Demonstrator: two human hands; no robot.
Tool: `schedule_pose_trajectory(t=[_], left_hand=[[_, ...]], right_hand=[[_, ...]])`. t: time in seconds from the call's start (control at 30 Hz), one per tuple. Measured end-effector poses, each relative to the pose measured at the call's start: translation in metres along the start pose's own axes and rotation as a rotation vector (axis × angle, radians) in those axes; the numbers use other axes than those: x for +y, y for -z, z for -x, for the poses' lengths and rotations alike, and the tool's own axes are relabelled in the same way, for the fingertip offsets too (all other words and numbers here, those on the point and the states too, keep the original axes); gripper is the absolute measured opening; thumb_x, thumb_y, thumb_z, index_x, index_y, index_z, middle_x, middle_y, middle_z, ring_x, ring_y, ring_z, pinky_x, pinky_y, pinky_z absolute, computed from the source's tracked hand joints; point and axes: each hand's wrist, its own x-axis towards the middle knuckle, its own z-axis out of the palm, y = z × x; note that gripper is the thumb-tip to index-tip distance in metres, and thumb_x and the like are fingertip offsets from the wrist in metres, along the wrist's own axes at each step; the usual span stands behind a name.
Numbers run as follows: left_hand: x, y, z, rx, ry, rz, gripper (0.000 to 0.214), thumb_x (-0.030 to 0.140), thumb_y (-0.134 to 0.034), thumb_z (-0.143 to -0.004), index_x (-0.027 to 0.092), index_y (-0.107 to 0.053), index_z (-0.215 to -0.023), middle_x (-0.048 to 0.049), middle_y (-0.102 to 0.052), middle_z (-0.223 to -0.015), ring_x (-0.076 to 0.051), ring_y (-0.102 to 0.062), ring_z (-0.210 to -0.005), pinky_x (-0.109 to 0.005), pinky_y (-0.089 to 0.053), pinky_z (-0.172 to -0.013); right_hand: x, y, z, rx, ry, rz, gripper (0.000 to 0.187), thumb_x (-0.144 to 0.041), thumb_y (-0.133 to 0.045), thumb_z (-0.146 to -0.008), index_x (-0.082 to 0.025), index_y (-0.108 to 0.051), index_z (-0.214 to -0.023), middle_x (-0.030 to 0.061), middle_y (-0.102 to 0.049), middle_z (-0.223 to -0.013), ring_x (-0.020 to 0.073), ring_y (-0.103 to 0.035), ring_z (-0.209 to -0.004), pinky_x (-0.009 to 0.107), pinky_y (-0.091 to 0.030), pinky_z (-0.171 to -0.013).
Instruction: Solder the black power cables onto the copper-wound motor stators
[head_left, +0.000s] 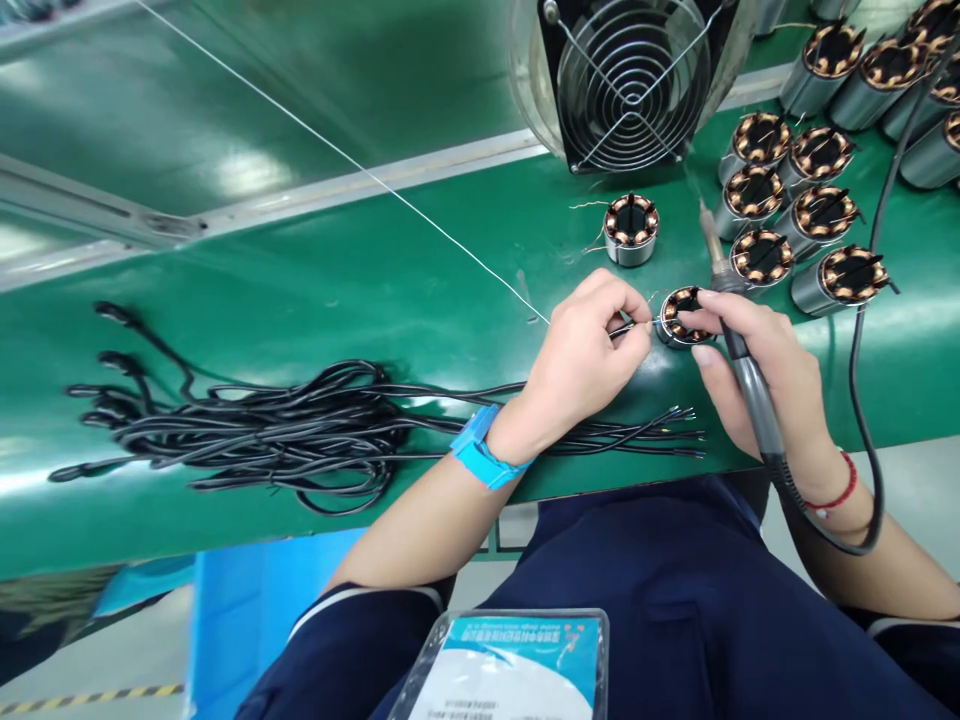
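My left hand [589, 350], a blue strap at its wrist, is pinched around the stripped end of a black cable [619, 331]. A thin pale wire [420, 213], perhaps solder, runs from the upper left down to this hand. Just right of the fingertips stands a small motor stator [684, 338] with copper windings. My right hand [772, 375] keeps a soldering iron [756, 400] between its fingers, the tip pointing up and away from the stator. Its index and middle fingertips reach the stator's rim. The exact contact between cable lead and stator wire is too small to make out.
A bundle of black cables [300, 430] lies on the green bench [450, 270] at left. A caged fan [634, 95] stands at the back. One stator [631, 230] sits behind my hands, and several more [817, 215] fill the right. The iron's cord [859, 370] loops beside my right arm.
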Motion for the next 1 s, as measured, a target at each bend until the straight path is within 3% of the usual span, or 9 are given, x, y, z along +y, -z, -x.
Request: schedule_pose_trajectory(t=[0.1,0.2,0.3,0.37,0.5,0.73,0.9,1.0], left_hand=[[-0.003,0.003,0.000,-0.047,0.059,0.090,0.010,0.006,-0.056,-0.075,0.016,-0.056,-0.077,0.0020,-0.054,-0.076,-0.006,-0.046,-0.063,-0.020,-0.040,-0.059],[-0.007,0.011,-0.004,-0.193,0.266,0.284,0.018,0.012,-0.058,-0.077,0.018,-0.052,-0.094,0.0026,-0.056,-0.079,-0.004,-0.047,-0.054,-0.019,-0.039,-0.050],[-0.008,0.020,-0.010,-0.389,0.491,0.406,0.007,0.019,-0.057,-0.080,0.016,-0.052,-0.082,0.0047,-0.051,-0.063,-0.004,-0.045,-0.046,-0.017,-0.033,-0.043],[-0.009,0.024,-0.014,-0.391,0.573,0.471,0.011,0.020,-0.058,-0.079,0.014,-0.053,-0.071,0.0060,-0.045,-0.054,-0.003,-0.039,-0.044,-0.017,-0.028,-0.042],[-0.010,0.026,-0.017,-0.269,0.693,0.627,0.011,0.017,-0.064,-0.071,0.013,-0.056,-0.065,0.0069,-0.044,-0.052,-0.002,-0.032,-0.044,-0.017,-0.020,-0.043],[-0.006,0.013,-0.012,-0.271,0.733,0.691,0.009,0.017,-0.071,-0.068,0.012,-0.065,-0.063,0.0060,-0.051,-0.050,-0.002,-0.036,-0.047,-0.018,-0.027,-0.048],[-0.008,0.018,-0.012,-0.334,0.760,0.727,0.019,0.027,-0.068,-0.073,0.013,-0.062,-0.062,0.0085,-0.037,-0.043,-0.002,-0.024,-0.040,-0.020,-0.014,-0.042],[-0.010,0.023,-0.012,-0.410,0.713,0.733,0.025,0.031,-0.061,-0.078,0.013,-0.060,-0.061,0.0068,-0.041,-0.046,-0.002,-0.025,-0.040,-0.020,-0.014,-0.042]], right_hand=[[0.001,0.001,-0.007,0.004,0.006,0.018,0.035,-0.022,-0.049,-0.093,-0.025,-0.047,-0.128,0.0007,-0.068,-0.109,0.0201,-0.062,-0.103,0.039,-0.051,-0.089],[0.008,-0.003,-0.018,-0.058,0.040,0.013,0.038,-0.019,-0.048,-0.089,-0.023,-0.048,-0.128,0.0056,-0.064,-0.118,0.0234,-0.059,-0.110,0.044,-0.050,-0.093],[0.015,-0.013,-0.027,-0.124,0.120,-0.012,0.043,-0.017,-0.049,-0.085,-0.020,-0.047,-0.128,0.0085,-0.060,-0.122,0.0252,-0.055,-0.115,0.045,-0.047,-0.098],[0.017,-0.019,-0.028,-0.131,0.138,-0.012,0.043,-0.015,-0.048,-0.085,-0.019,-0.047,-0.127,0.0088,-0.061,-0.118,0.0247,-0.056,-0.111,0.044,-0.047,-0.096],[0.016,-0.026,-0.024,-0.104,0.117,0.000,0.041,-0.017,-0.049,-0.087,-0.019,-0.045,-0.127,0.0069,-0.065,-0.107,0.0231,-0.057,-0.097,0.040,-0.047,-0.086],[0.020,-0.026,-0.016,-0.065,0.134,-0.055,0.044,-0.029,-0.055,-0.088,-0.021,-0.043,-0.130,0.0088,-0.064,-0.113,0.0244,-0.057,-0.100,0.041,-0.047,-0.087],[0.019,-0.026,-0.017,-0.005,0.170,-0.060,0.038,-0.022,-0.054,-0.090,-0.020,-0.045,-0.127,0.0062,-0.067,-0.104,0.0215,-0.058,-0.091,0.036,-0.047,-0.081],[0.016,-0.027,-0.017,0.059,0.157,-0.056,0.035,-0.018,-0.054,-0.090,-0.022,-0.047,-0.124,0.0029,-0.069,-0.096,0.0195,-0.059,-0.085,0.034,-0.047,-0.078]])
